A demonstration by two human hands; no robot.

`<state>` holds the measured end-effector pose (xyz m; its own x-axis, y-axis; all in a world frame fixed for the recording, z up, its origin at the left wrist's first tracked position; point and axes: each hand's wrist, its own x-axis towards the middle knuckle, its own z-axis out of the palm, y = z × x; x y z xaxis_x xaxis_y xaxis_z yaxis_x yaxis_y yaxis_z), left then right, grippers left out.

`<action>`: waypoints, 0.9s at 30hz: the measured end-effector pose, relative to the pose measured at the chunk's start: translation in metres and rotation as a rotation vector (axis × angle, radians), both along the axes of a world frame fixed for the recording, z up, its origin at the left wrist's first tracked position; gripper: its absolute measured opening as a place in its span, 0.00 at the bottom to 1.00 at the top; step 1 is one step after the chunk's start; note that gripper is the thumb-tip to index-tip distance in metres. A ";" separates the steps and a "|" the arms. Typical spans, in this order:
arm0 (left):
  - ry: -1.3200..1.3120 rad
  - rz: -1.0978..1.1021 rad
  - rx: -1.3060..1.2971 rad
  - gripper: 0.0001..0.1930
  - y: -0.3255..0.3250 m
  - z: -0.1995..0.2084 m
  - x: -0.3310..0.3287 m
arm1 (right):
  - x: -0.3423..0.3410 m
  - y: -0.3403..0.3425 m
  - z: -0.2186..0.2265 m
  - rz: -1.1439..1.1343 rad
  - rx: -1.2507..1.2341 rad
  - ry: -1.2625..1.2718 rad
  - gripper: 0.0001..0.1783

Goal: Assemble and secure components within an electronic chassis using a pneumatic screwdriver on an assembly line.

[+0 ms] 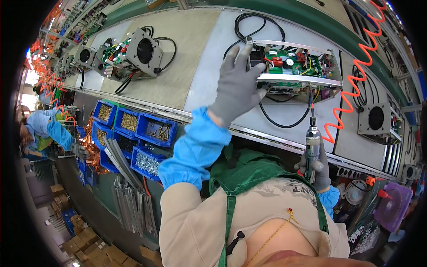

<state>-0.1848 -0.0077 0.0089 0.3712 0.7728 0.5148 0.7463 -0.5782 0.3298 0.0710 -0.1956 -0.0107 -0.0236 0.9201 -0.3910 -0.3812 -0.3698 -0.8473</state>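
Observation:
An electronic unit in an open metal frame [302, 81] lies on the bench, its green circuit board [289, 69] and wires showing. My left hand [235, 84], in a grey glove, rests with spread fingers on the unit's left end. In my right hand [318, 167], also gloved, is a pneumatic screwdriver [313, 140], gripped around its body below the bench edge. Its bit points up to the near rail of the frame. Whether the tip sits on a screw is too small to tell. A black cable [284, 123] loops in front of the unit.
An orange coiled air hose [351, 93] hangs at the right. More units with fans [144, 51] stand along the line at left, and another unit [376, 119] at right. Blue bins [153, 129] of screws sit near my left arm, above metal strips [133, 204]. A co-worker [49, 127] is far left.

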 end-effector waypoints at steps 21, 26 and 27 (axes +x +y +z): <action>-0.459 -0.286 -0.323 0.21 0.021 -0.025 -0.015 | -0.018 -0.006 -0.001 -0.060 -0.027 -0.005 0.52; -0.839 -0.075 -0.853 0.25 -0.059 -0.044 -0.087 | -0.016 -0.005 -0.006 -0.050 -0.029 -0.034 0.55; -0.833 0.179 -0.699 0.20 -0.077 -0.061 -0.115 | -0.015 -0.004 -0.006 -0.035 -0.032 -0.027 0.55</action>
<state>-0.2995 -0.0847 -0.0518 -0.0354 0.9992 -0.0196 0.1925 0.0260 0.9810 0.0557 -0.2000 -0.0171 0.0193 0.9073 -0.4200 -0.3718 -0.3834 -0.8454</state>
